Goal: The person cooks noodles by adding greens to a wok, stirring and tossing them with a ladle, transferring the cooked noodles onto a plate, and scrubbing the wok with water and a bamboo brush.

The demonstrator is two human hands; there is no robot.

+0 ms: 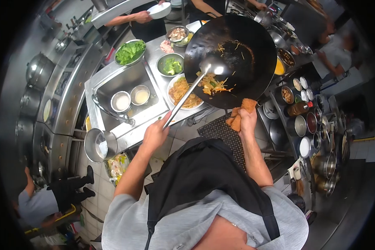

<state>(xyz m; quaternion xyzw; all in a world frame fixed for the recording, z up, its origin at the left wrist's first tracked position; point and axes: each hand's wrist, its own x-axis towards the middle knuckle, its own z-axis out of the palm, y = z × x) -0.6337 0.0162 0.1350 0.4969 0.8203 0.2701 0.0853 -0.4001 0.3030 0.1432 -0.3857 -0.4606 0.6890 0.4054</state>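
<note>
My left hand is closed around the long handle of a metal ladle. The ladle's bowl rests inside a large black wok, by a small heap of noodles and vegetables. An orange-brown cloth is bunched in my closed right hand at the wok's near edge; whatever wok handle it covers is hidden. Tilted toward the left, the wok overhangs a white plate of noodles. Some noodle strands stick to the wok's inner wall.
Left of the plate is a sink with two small containers in it. Bowls of broccoli and leafy greens stand behind. Sauce and seasoning containers line the right side. Co-workers are at the back, right and lower left.
</note>
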